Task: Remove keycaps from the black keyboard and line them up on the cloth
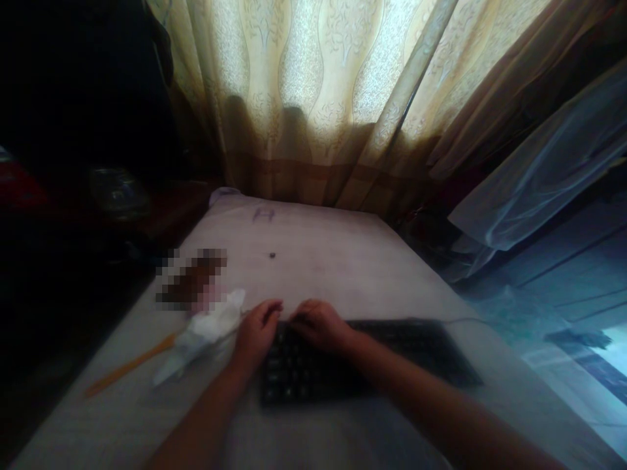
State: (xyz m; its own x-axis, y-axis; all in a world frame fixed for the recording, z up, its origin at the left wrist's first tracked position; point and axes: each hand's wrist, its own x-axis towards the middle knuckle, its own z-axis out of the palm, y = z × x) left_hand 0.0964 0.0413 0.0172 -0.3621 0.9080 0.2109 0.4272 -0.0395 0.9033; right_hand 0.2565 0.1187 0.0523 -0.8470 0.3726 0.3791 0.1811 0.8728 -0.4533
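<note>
Both hands (287, 326) at the keyboard (392, 352), fingers possibly on keys

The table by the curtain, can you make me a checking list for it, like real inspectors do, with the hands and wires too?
Surface: table under a pale cover, with a purple mark and a small dark speck.
Things at hand: black keyboard, lying flat.
Clutter: crumpled white item and orange-brown stick, left of the keyboard; a pixelated patch hides what is behind them.
Hands: left hand at the keyboard's left end; right hand over its far left part. Too blurry to tell if keys are pressed.
Cables: thin cord near the keyboard's far right corner.
Surroundings: patterned curtain behind, sheer cloth hanging right, deep shadow left.
</note>
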